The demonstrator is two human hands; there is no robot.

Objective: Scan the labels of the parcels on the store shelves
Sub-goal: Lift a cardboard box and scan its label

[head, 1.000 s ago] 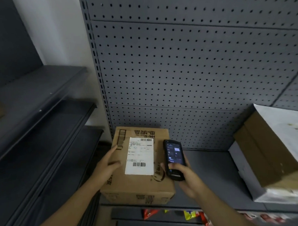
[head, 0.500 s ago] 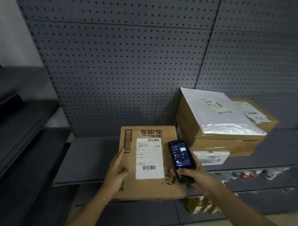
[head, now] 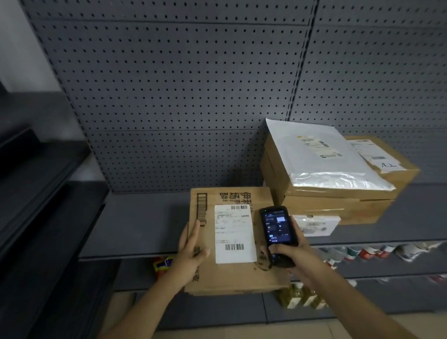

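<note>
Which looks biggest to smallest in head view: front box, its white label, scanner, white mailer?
1. front box
2. white mailer, though it lies farther from the camera, so unsure
3. white label
4. scanner

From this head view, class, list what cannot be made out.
- Print on the white shipping label: too small.
- Black handheld scanner screen: too small; lower end hidden by the right hand.
- White box: mostly hidden beneath stacked brown cartons.

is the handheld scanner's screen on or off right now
On. The handheld scanner, gripped in the right hand, shows a lit screen with bluish and white blocks; its text is too small to read.
</note>
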